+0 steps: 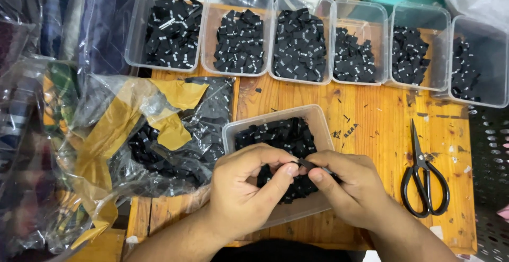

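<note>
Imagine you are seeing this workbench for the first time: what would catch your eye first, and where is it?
First, the two hands at bottom centre: the left hand and right hand pinch one small black label between them, over a clear tub of labels. Behind them, a row of six clear tubs of black labels lines the far edge of the orange wooden table. Black scissors lie at the right.

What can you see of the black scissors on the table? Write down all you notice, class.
The scissors are all black, seemingly metal, with two large loop handles and short slim blades. They lie flat and shut on the orange wooden table, blades pointing away from the person and loops nearest them. They sit to the right of the right hand; nothing touches them.
</note>
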